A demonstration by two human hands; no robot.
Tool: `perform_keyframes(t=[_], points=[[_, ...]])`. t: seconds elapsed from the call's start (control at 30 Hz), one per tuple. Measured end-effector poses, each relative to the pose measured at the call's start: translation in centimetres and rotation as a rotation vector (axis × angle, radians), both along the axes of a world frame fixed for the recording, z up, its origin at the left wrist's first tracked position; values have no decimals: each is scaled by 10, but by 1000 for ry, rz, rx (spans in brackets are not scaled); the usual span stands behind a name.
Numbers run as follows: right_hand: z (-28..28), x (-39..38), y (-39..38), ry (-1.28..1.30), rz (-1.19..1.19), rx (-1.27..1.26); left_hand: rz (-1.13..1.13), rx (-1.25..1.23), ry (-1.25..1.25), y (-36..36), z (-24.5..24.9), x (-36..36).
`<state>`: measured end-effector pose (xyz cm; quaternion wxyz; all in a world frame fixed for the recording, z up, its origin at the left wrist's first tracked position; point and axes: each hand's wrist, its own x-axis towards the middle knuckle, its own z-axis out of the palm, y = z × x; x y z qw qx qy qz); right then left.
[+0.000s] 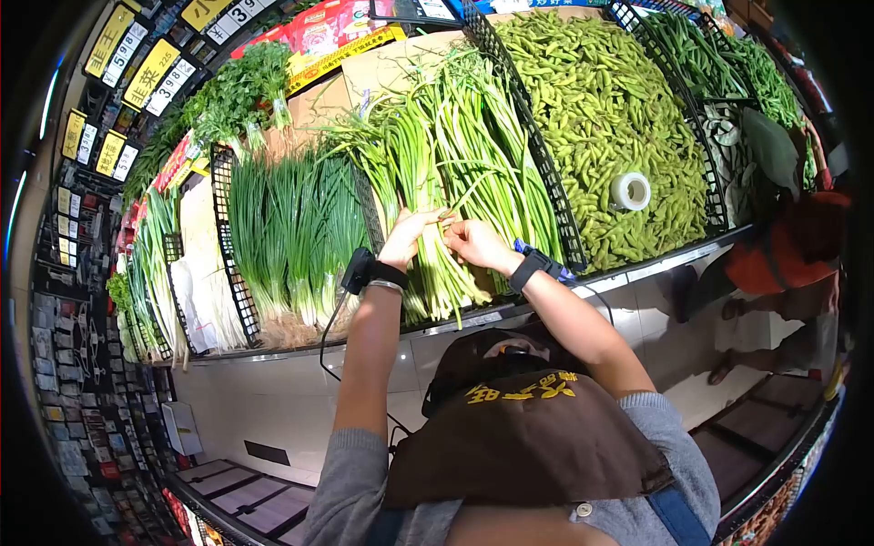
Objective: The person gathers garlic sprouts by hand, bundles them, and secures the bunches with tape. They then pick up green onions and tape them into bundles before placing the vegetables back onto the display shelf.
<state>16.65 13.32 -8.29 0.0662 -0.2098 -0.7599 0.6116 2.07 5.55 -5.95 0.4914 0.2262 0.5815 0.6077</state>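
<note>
My left hand [411, 238] is closed around a bundle of long green stalks [426, 187], which look like garlic scapes. Their pale cut ends [452, 284] point toward me, over the front of the display. Close beside it, my right hand [480, 246] pinches with thumb and fingers at the bundle's right side. What lies between those fingertips is too small to make out. More of the same stalks [492, 136] lie loose in the crate just behind and to the right. A white roll of tape [631, 191] rests on the green soybean pods [592, 100] farther right.
Black crate walls [528, 136] divide the vegetables. Bundled chives [296, 227] with roots stand left, leafy herbs [232, 100] behind. The metal shelf edge [655, 266] runs along the front. A person in an orange garment [787, 255] stands at right. Price signs [150, 77] hang upper left.
</note>
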Motion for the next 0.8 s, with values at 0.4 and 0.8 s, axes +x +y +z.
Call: perform_keyframes(t=[0.4,0.8], points=[[-35,-12,31,177,339,1308,-142,-95,24,-36,187,-52],[177,71,-91,258,787,519,-493,-113,914,-76,299,31]])
